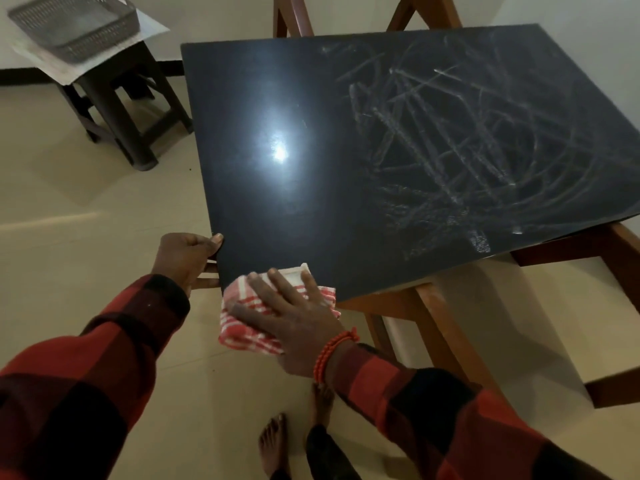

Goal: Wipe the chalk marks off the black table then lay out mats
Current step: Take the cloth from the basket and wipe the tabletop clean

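Black tabletop (pixel 277 202) is carrying chalk marks (pixel 467 143) across its far-right half, diagonally beyond the right hand (pixel 294 317) pressing flat-fingered on the checked cloth (pixel 249 327) at the near-left corner, while the left hand (pixel 183 258) is gripping that corner's edge.

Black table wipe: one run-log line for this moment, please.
left hand: grips table corner | right hand: presses checked cloth at near edge | chalk marks: right half unwiped | mats: unseen
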